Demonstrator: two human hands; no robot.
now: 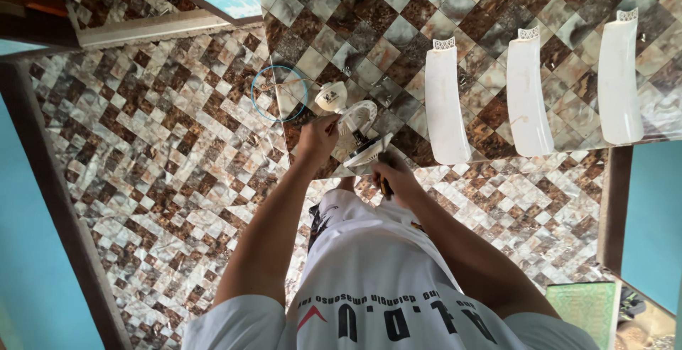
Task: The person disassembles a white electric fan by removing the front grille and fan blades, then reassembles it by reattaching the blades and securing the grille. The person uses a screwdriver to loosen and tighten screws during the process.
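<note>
Here we hold the white fan motor [359, 137] between our two hands, a little above a patterned tiled surface; our left hand [317, 139] has its fingers closed around the upper side of the motor housing, and our right hand [398, 179] has its fingers wrapped tight on a dark-handled tool [384, 185], probably a screwdriver, whose tip we cannot see clearly. The motor lies just beyond the fingertips of both hands; its round white cover looks partly lifted or tilted, so we judge that the body is being opened or closed, but the picture does not show which. Further from the fingers, to the right side, three white fan blades [526, 94] lie in a row on the tiles, well apart from the motor and not joined to it; so, as we judge it, the blades are off and the motor is not yet in one piece with them. Near the left fingers a thin blue ring [279, 93], maybe a wire loop, lies on the tiles. We see no package or sign on the floor; only our white shirt [383, 286] carries dark print with a red mark, close below the arms.
</note>
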